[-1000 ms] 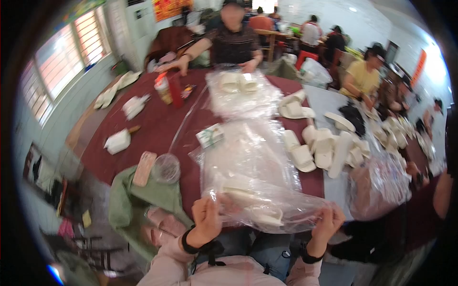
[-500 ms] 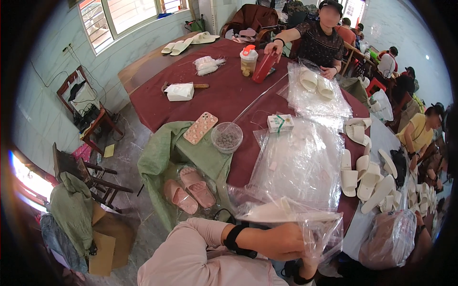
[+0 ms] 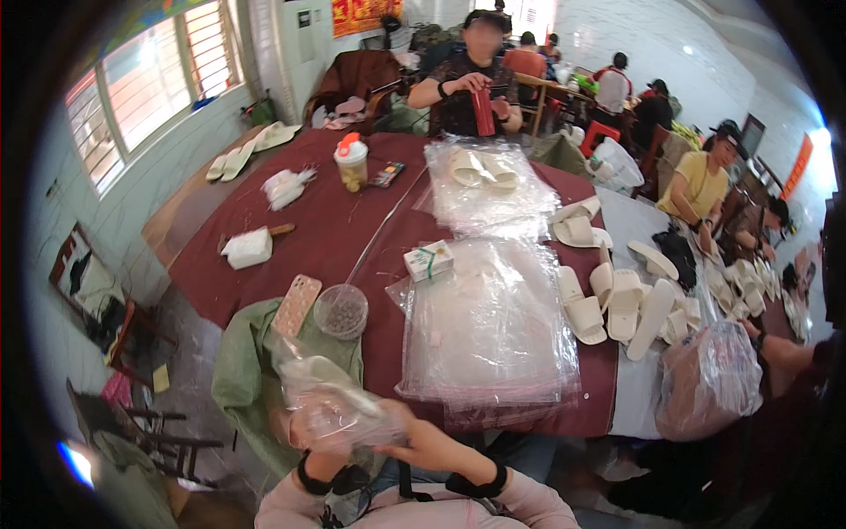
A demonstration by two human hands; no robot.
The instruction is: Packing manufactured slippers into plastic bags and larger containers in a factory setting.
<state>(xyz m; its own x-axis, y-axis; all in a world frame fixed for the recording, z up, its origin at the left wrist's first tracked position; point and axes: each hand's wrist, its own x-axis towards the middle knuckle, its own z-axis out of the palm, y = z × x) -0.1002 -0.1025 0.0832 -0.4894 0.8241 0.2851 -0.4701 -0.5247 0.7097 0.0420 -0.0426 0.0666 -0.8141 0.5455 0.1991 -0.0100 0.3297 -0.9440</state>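
Note:
In front of me at the lower edge, both hands hold a clear plastic bag [image 3: 304, 357] with a cream slipper [image 3: 335, 384] inside, somewhat blurred. My left hand [image 3: 319, 434] grips it from below, its fingers partly behind the plastic. My right hand [image 3: 432, 445] is closed on the bag's right side, near the slipper's end. The bag hangs over the green sack [image 3: 242, 357] at the table's near edge. Right of my hands lies a stack of flat clear bags [image 3: 485, 353] on the dark red cloth.
A phone [image 3: 298, 304] and a tub of grey bits [image 3: 341, 313] lie ahead. A small box [image 3: 429, 261] rests on the stack. Several cream slippers [image 3: 626, 295] lie to the right, beside a filled plastic bag [image 3: 709, 379]. Across the table, a person [image 3: 480, 84] holds a red bottle [image 3: 482, 110].
My hands have carried the bagged slipper from right to left, over the green sack. The person opposite has lifted the red bottle off the table. My view has turned and risen.

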